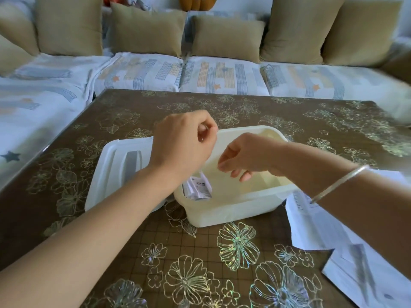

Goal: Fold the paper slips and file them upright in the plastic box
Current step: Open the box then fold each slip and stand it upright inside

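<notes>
A cream plastic box (pixel 231 210) stands open at the middle of the table. Folded paper slips (pixel 198 189) with printed text stand upright against its near left wall. My left hand (pixel 184 145) hovers above the box's left rim with its fingers curled in, and I see nothing in them. Over the box's middle, my right hand (pixel 242 157) hangs with loosely curled fingers, thumb and forefinger tips close together and nothing visible between them. Unfolded white paper sheets (pixel 329 238) lie on the table at the right, partly under my right forearm.
The box's white lid (pixel 115 172) lies upside down just left of the box. The table (pixel 222 263) has a brown flowered cover. A sofa with tan cushions (pixel 146 30) runs along the far and left sides.
</notes>
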`<state>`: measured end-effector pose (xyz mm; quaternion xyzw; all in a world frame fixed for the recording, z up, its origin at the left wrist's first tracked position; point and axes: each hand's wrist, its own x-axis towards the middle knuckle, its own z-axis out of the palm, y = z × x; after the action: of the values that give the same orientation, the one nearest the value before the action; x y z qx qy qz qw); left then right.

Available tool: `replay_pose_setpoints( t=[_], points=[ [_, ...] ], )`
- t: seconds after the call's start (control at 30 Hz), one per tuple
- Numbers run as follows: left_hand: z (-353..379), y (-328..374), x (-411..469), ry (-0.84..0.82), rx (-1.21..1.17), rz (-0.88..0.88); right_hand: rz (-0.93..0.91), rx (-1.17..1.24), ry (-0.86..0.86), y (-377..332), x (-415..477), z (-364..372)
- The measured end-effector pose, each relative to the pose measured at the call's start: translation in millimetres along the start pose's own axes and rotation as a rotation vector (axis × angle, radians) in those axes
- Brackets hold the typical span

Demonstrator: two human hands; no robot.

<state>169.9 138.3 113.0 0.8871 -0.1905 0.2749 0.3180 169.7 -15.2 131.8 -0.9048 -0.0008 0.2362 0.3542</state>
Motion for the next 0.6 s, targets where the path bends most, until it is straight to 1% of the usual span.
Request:
replay_pose_setpoints(
  t=[0.07,0.1,0.2,0.3,0.37,0.43,0.5,0.53,0.57,0.6],
  points=[
    [-1,20,-7,-0.036,-0.079,0.003,-0.127,-0.02,0.174,11,-25,-6],
    [-1,29,-11,-0.052,-0.111,0.007,-0.189,0.012,0.248,17,-38,-9],
    [6,62,-29,-0.08,-0.182,0.033,-0.292,0.231,0.402,45,-86,-13],
    [23,94,-55,-0.074,-0.22,0.049,-0.248,0.466,0.527,94,-128,-10],
    [40,107,-76,-0.131,-0.238,0.026,-0.148,0.49,0.609,135,-144,-2],
    [62,118,-101,-0.24,-0.25,-0.015,-0.012,0.363,0.716,182,-155,13],
    [84,129,-125,-0.362,-0.263,-0.043,0.072,0.127,0.853,223,-166,29],
    [92,132,-135,-0.416,-0.269,-0.052,0.107,-0.031,0.891,236,-170,38],
    [100,136,-144,-0.464,-0.275,-0.057,0.151,-0.194,0.89,246,-175,46],
    [105,138,-152,-0.494,-0.277,-0.059,0.193,-0.319,0.847,255,-179,54]
  ],
)
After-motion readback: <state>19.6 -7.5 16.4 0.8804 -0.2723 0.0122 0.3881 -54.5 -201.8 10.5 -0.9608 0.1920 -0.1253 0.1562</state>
